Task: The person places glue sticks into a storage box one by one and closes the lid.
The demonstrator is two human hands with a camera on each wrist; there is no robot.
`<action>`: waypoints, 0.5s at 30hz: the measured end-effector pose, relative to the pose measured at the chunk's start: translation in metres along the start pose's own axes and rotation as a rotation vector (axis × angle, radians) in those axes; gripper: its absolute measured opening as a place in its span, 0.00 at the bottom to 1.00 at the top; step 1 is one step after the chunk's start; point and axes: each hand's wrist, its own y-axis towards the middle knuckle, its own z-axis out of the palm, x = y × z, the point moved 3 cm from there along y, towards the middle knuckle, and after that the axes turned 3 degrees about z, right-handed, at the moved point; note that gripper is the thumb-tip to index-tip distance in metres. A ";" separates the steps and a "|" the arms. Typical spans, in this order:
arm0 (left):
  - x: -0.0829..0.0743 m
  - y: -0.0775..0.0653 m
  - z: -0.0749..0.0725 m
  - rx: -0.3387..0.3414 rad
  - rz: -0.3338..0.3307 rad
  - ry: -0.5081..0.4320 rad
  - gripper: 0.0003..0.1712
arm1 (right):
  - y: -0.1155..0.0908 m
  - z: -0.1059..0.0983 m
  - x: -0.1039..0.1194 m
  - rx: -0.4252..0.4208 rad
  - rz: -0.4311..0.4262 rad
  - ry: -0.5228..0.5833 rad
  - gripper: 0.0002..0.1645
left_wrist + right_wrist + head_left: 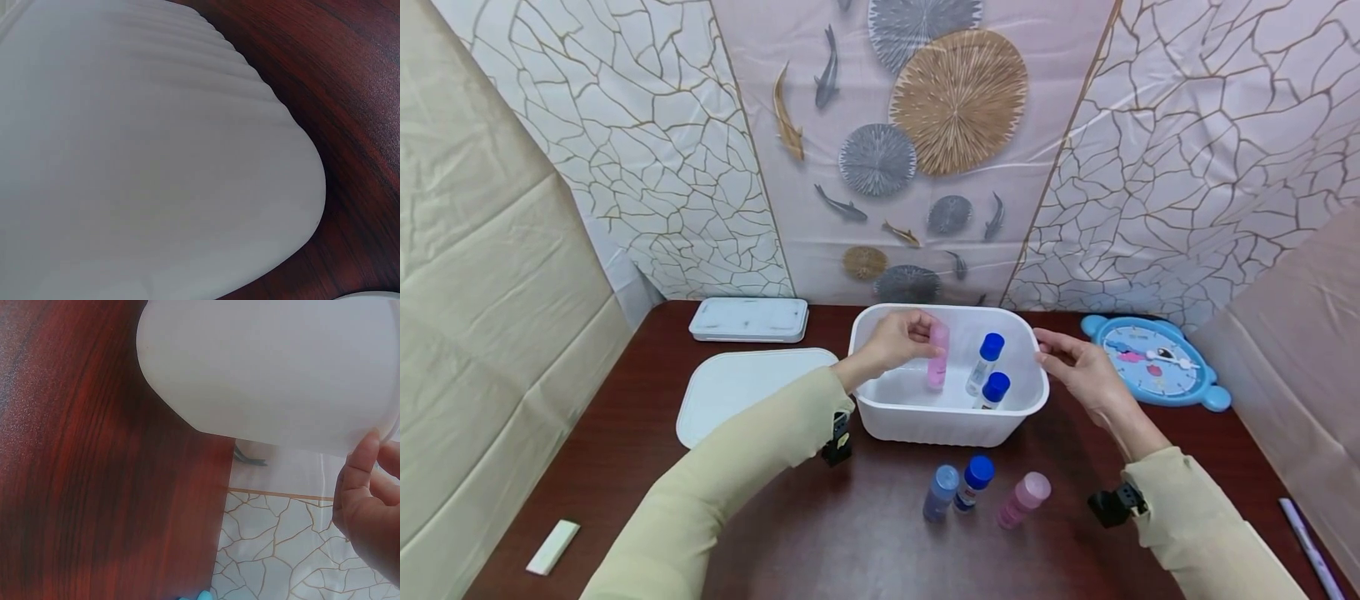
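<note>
Inside a white plastic bin (940, 427), my left hand (895, 342) grips a small pink bottle (937, 371), held upright near the bin's middle. To its right in the same bin are two clear bottles with blue caps, a rear one (986, 364) and a front one (995, 388). My right hand (1086, 375) pinches the bin's right rim, its thumb against the outer wall in the right wrist view. The left wrist view shows the bin's outer wall (156, 156) and hides the left hand.
In front of the bin stand a light blue bottle (940, 493), a blue-capped bottle (976, 483) and a pink-capped bottle (1024, 500). A white lid (737, 392) and a white case (748, 320) lie left; a blue clock (1153, 362), right. An eraser-like white block (553, 547) and pen (1311, 546) lie farther out.
</note>
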 end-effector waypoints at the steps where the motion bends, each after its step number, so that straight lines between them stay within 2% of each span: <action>1: 0.001 0.001 0.001 -0.003 -0.003 0.003 0.19 | 0.000 0.000 0.000 0.001 0.002 0.002 0.31; 15: 0.006 0.008 0.009 0.010 -0.024 0.127 0.20 | 0.001 0.000 0.000 0.006 -0.019 0.026 0.31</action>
